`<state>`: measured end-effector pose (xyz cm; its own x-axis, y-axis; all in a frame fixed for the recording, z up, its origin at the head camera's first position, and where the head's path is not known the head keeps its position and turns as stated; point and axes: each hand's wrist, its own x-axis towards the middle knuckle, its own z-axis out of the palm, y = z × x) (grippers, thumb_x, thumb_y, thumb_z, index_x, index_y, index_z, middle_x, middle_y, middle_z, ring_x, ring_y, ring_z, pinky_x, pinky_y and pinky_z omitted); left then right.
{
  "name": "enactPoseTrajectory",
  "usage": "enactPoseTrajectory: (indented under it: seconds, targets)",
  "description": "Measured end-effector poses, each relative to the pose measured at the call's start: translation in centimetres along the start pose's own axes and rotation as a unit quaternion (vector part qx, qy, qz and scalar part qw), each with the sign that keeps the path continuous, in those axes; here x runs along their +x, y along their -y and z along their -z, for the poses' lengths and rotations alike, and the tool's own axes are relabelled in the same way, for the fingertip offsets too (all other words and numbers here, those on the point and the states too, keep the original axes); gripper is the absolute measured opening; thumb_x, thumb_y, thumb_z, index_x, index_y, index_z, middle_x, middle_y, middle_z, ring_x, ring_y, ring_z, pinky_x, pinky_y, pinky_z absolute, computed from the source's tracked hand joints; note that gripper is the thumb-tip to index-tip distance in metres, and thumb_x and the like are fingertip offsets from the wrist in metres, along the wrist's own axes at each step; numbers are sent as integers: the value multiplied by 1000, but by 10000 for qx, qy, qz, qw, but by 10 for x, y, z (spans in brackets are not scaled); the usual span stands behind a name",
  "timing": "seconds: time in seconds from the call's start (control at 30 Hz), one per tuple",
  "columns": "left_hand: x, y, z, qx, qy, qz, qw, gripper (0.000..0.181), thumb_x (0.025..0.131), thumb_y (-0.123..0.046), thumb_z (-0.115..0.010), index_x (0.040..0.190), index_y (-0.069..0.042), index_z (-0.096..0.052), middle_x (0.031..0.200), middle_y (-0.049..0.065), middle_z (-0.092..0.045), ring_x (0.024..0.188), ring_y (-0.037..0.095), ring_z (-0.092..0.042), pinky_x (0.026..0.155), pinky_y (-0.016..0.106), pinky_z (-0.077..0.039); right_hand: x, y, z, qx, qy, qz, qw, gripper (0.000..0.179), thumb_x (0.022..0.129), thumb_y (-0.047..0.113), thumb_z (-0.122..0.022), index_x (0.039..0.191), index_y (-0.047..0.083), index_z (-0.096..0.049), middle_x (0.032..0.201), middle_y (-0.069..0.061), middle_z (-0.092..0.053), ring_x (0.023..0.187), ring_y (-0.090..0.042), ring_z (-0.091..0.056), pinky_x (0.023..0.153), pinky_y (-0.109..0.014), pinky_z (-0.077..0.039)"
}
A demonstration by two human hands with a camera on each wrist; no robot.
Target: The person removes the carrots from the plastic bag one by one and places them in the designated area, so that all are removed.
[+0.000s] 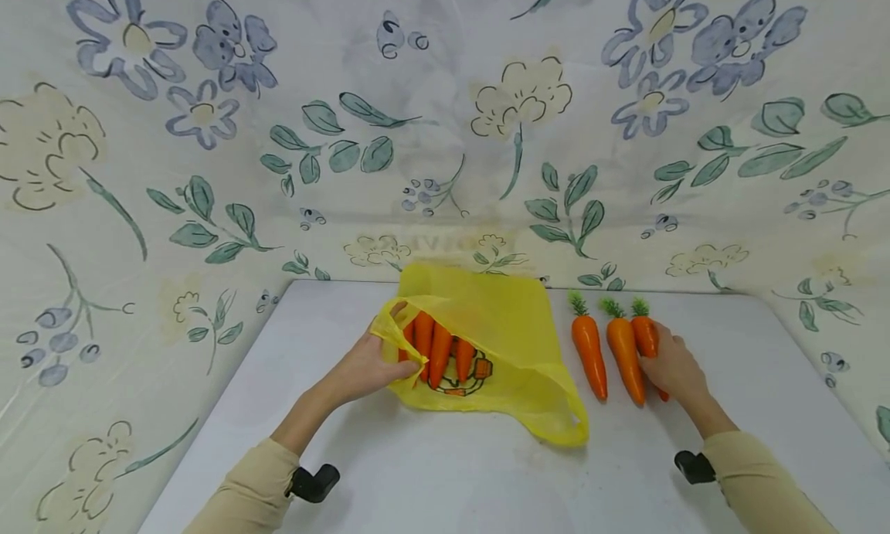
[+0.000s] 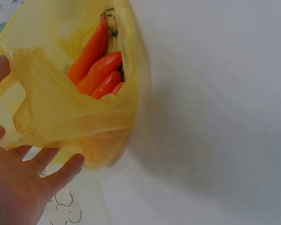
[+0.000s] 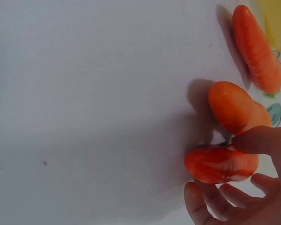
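Note:
A yellow plastic bag (image 1: 487, 302) lies with its mouth toward me, several glossy orange carrots (image 1: 440, 355) inside. At the left of that mouth, my left hand (image 1: 368, 368) props the rim up with spread fingers. The left wrist view has the thin plastic stretched between thumb and straight fingers (image 2: 65, 173). Three carrots with green tufts lie right of the bag. Around the rightmost carrot (image 1: 645, 335) my right hand (image 1: 673, 368) curls, thumb on its left side and fingers on its right. The middle carrot (image 1: 624, 360) lies close beside that thumb; the left carrot (image 1: 589, 356) lies apart.
Everything rests on a white table (image 1: 501, 488). Behind it stands a backdrop cloth (image 1: 445, 132) printed with flowers and leaves. A dark printed drawing (image 1: 480, 368) shows on the bag. Each sleeve has a black wrist device (image 1: 316, 484) at the cuff.

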<state>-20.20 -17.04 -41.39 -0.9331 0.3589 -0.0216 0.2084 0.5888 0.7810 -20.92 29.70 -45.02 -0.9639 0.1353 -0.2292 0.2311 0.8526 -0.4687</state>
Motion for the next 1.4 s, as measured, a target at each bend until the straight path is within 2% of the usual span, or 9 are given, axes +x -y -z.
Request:
enactPoseTrajectory:
  seconds: [0.13,0.3,0.53,0.77,1.0,1.27,1.4]
  targets:
    - [0,2,-1,82,-24,-79,9999,96,85,-25,-72,159,-16,-11,156,13,-33,133,32,-44,111,52,-37,0,-2,0,-20,-10,2,10000,74,90,12,-56,148,-13,-18,126,-42,-38,101,-49,-49,88,-62,-49]
    - [1,2,-2,72,-41,-35,10000,96,84,-24,-72,158,-17,-11,155,11,-35,129,30,-47,109,50,-40,-3,-3,4,-22,64,21,10000,75,89,12,-55,148,-13,-16,131,-43,-34,104,-50,-48,90,-62,-48]
    - [1,0,1,135,-39,-47,9999,96,85,-26,-72,158,-17,-11,153,12,-37,126,26,-48,109,48,-40,-9,-3,17,153,99,545,9983,75,89,10,-55,147,-17,-16,138,-47,-29,110,-53,-44,92,-63,-47]
    - [-1,-2,3,85,-54,-38,9999,97,84,-24,-73,158,-20,-12,153,9,-36,127,26,-48,109,49,-40,-15,-1,27,196,25,774,9968,73,87,9,-53,147,-16,-18,138,-46,-31,119,-58,-40,93,-66,-44]
    - [0,-2,3,130,-54,-98,9999,96,83,-24,-73,158,-20,-13,153,8,-36,127,25,-47,111,49,-38,-22,7,28,386,-31,965,9946,71,89,8,-54,148,-13,-21,140,-43,-32,98,-45,-53,83,-54,-55]
    - [0,-2,3,126,-52,-146,9998,95,84,-24,-73,158,-16,-14,154,10,-36,129,27,-46,112,52,-35,-33,21,23,480,-174,1315,9900,70,89,8,-56,148,-13,-24,140,-40,-36,107,-48,-48,89,-61,-50]
    - [0,-2,3,144,-49,-88,9998,95,84,-24,-72,158,-16,-13,153,11,-36,127,25,-47,111,50,-38,-37,29,21,583,-238,1594,9852,69,88,6,-57,147,-12,-28,137,-38,-41,95,-40,-54,78,-51,-55]
